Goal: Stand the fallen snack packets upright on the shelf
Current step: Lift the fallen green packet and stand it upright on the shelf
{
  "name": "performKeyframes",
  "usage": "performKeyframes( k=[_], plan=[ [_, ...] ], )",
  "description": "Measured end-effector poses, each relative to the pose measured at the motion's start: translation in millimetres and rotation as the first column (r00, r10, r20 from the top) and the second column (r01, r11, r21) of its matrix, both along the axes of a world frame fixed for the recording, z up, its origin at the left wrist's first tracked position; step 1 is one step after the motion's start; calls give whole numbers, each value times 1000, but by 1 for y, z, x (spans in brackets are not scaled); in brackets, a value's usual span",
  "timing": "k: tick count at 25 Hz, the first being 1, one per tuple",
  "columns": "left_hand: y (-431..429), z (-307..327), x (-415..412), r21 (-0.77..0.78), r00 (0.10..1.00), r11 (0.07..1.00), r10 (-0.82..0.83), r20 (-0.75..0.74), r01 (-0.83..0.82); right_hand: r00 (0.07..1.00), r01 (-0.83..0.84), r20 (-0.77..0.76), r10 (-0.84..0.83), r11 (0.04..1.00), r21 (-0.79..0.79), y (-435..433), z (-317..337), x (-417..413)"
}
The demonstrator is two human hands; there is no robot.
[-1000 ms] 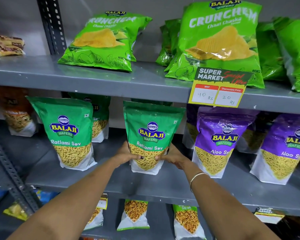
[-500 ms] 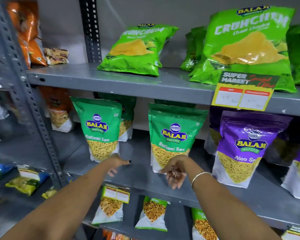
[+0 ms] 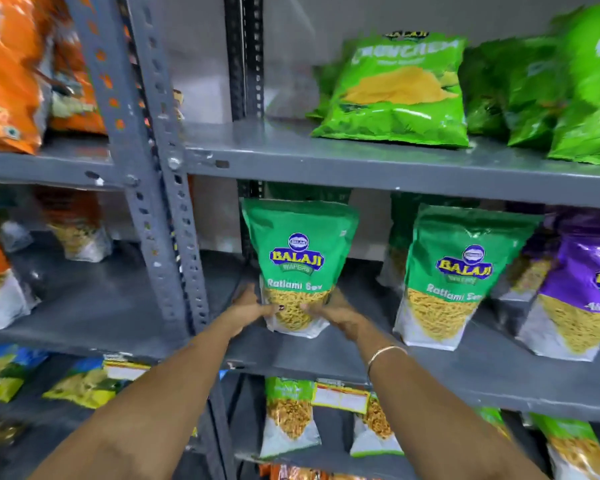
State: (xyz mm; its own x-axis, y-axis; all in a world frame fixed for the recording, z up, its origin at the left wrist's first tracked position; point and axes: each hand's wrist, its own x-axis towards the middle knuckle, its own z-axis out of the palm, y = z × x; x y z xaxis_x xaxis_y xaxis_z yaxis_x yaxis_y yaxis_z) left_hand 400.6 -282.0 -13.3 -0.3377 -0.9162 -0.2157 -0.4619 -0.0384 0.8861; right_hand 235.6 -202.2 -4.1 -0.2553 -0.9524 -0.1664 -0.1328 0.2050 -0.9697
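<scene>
Both hands (image 3: 293, 311) shifted left, gripping upright "Balaji Ratlami Sev" packet (image 3: 298, 261)

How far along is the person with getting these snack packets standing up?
Partly done. On the middle shelf, the second green Ratlami Sev packet and the purple packet stand upright. In hand: the left hand and right hand grip the base of the leftmost green Ratlami Sev packet, which stands upright. Left: the Crunchem chips bag above leans back rather than standing.
</scene>
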Motion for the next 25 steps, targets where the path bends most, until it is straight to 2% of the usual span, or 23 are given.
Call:
performKeyframes(
  k=[5,10,19,25],
  plan=[
    [6,-8,7,-40,1000,999,-14,-25,13,998,49,40,-47,998,-46,19,2,15],
    [28,-8,26,-76,997,997,-15,72,20,998,37,-53,-36,999,31,53,15,30],
    [48,3,33,-109,987,993,-34,157,52,999,0,-33,2,998,56,74,25,39],
    [41,3,32,-95,976,990,-84,201,105,997,26,-73,-20,997,78,72,27,40]
  ],
)
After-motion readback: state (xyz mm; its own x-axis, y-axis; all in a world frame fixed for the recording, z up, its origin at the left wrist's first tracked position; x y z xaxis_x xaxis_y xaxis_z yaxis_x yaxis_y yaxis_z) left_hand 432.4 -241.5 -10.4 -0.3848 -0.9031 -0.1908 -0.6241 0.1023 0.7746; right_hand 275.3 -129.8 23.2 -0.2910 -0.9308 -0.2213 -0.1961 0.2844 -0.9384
